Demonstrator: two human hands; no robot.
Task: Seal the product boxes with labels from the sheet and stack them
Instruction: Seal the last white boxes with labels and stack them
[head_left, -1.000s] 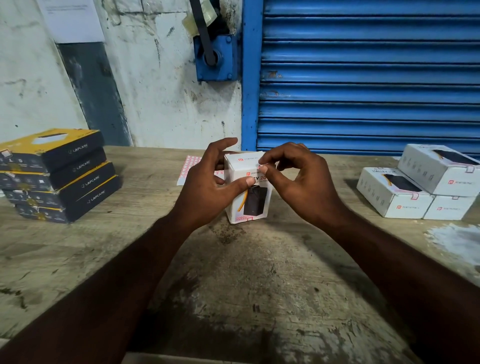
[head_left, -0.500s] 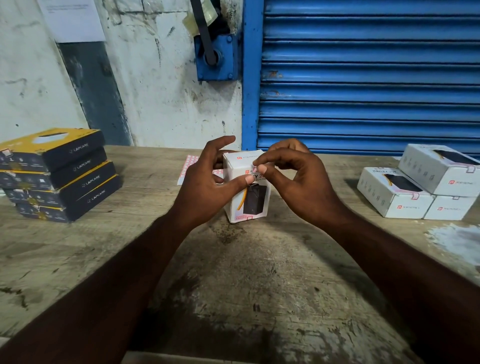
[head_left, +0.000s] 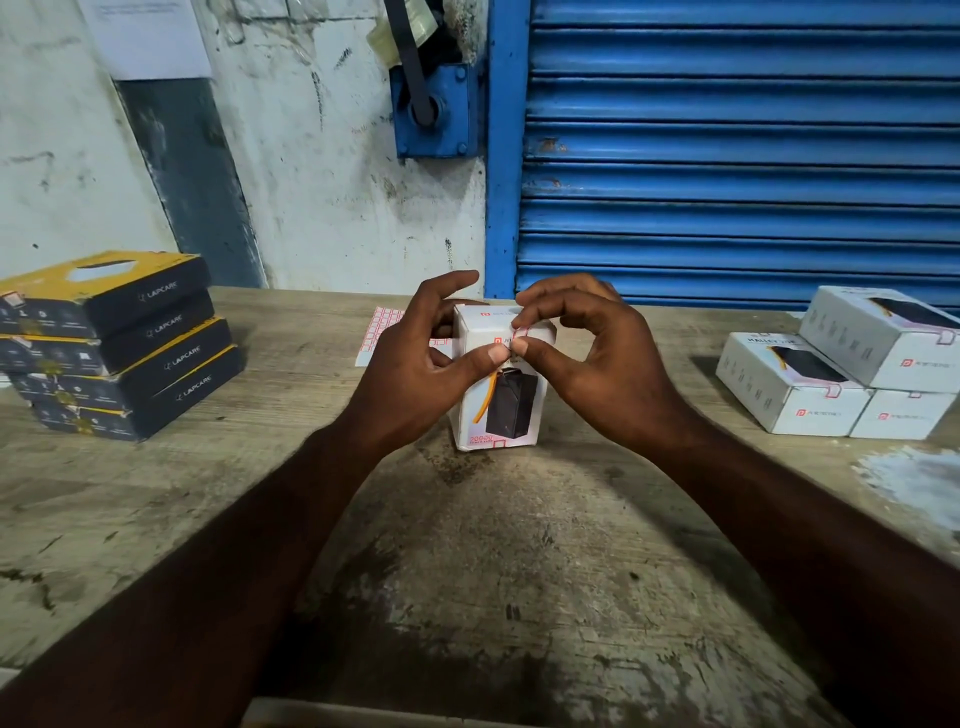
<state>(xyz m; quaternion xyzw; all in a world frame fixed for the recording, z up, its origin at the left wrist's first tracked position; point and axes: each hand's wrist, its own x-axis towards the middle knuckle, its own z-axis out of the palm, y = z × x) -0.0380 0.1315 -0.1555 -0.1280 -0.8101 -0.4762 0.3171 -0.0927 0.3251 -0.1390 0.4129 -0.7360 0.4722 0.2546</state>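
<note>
Thumbs converged on label; box upright between hands.

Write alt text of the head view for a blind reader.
A left hand grips a white box standing upright on a wooden table while the right hand pinches a small label over its top front edge. A label sheet lies behind it; dark-and-yellow boxes are stacked at left, white boxes piled at right.

Label sheet half behind left hand and upright box; white boxes partly beyond right edge.
</note>
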